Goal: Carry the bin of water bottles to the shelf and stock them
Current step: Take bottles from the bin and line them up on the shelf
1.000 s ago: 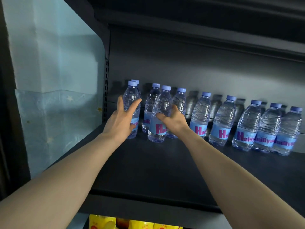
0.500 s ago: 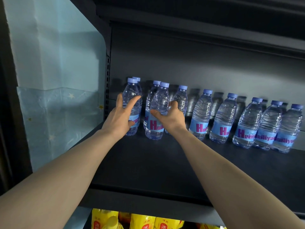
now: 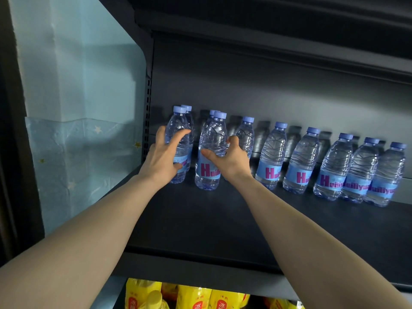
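Observation:
Several clear water bottles with blue caps and blue labels stand in a row along the back of a dark shelf (image 3: 223,219). My left hand (image 3: 163,157) grips the leftmost front bottle (image 3: 179,134), fingers curled round its body. My right hand (image 3: 229,158) grips the second front bottle (image 3: 211,139), thumb on its front and fingers behind it. Both bottles stand upright on the shelf. More bottles (image 3: 301,161) line up to the right. The bin is out of view.
The shelf's left side panel (image 3: 147,121) stands close to the leftmost bottle. A light blue wall (image 3: 73,85) lies beyond it. Another dark shelf (image 3: 267,30) hangs overhead. Yellow packets (image 3: 191,296) fill the shelf below.
Both hands have curled tighter round their bottles. The right-hand bottle has slid a little left and back, toward the left one. The camera has tipped slightly down.

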{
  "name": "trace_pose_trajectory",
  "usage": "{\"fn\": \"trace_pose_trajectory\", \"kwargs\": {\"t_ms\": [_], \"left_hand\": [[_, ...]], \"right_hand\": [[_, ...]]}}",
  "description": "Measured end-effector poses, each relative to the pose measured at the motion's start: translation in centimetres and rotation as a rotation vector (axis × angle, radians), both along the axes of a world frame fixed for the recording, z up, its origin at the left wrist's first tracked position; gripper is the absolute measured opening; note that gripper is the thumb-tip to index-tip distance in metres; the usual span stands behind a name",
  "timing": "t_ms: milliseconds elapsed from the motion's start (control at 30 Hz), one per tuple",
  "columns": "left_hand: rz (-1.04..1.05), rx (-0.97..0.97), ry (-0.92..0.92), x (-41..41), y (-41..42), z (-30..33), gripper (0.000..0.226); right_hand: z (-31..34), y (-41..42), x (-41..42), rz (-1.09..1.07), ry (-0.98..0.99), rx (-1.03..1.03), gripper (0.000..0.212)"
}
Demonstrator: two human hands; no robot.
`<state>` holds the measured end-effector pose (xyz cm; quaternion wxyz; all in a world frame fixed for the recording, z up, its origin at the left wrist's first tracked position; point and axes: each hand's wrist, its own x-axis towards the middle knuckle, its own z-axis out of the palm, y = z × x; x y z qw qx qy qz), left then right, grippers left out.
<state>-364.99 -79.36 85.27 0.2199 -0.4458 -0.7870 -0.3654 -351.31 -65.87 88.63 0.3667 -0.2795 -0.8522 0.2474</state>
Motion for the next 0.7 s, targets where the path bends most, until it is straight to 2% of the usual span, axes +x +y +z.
{"fn": "trace_pose_trajectory", "kwargs": {"t_ms": [500, 600, 700], "left_hand": [[-0.031, -0.068, -0.035, 0.8, -1.4, 0.7, 0.099], [-0.021, -0.083, 0.005, 0.9, -1.3, 0.0, 0.099], [0.006, -0.088, 0.025, 1.6, -1.8, -0.4, 0.091]], "right_hand": [[0.0, -0.1, -0.2, -0.051, -0.067, -0.008, 0.084], [-0.1, -0.3, 0.5, -0.087, -0.108, 0.076, 0.081], [-0.3, -0.3, 2.2, -0.116, -0.119, 0.243, 0.064]]}}
